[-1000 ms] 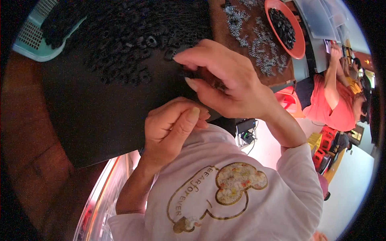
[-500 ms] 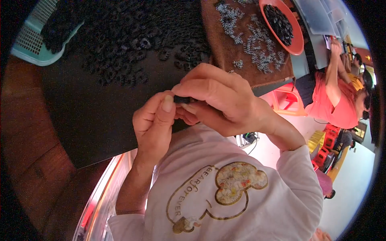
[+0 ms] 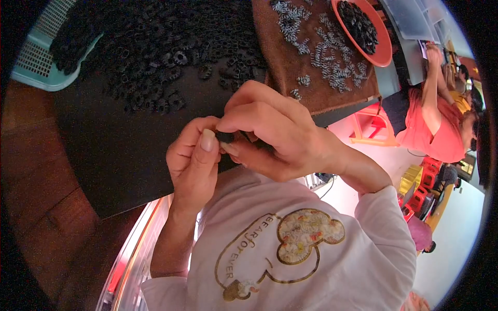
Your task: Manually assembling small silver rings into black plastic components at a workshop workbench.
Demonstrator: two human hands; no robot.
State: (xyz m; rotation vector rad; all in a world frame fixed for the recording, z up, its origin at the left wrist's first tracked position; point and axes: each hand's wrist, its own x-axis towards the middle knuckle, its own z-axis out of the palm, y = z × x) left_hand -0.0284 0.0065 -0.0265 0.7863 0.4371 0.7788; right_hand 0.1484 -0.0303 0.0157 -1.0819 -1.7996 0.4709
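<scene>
- Centre of the frame: the left hand (image 3: 194, 160) and the right hand (image 3: 280, 132) meet over the near edge of the dark desk (image 3: 114, 160), with a small black piece (image 3: 224, 137) between their fingertips.
- The right thumb and forefinger are closed on that piece; the left thumb and forefinger press together at its left end, though what else they may pinch is hidden.
- The step in hand looks like fitting or adjusting by hand, probably a join of small parts; whether a spring is involved cannot be told.
- Loose black parts (image 3: 155, 57) spread across the upper left and top, beside a teal basket (image 3: 62, 80); metal springs (image 3: 332, 59) lie on the brown cloth (image 3: 277, 57), upper right of centre.
- An orange-red bowl (image 3: 384, 56) at the upper right holds more black pieces (image 3: 358, 26).
- The next move seems to call for a steady left pinch and a small, aligned push or turn from the right fingers, releasing only once the piece sits firmly.
</scene>
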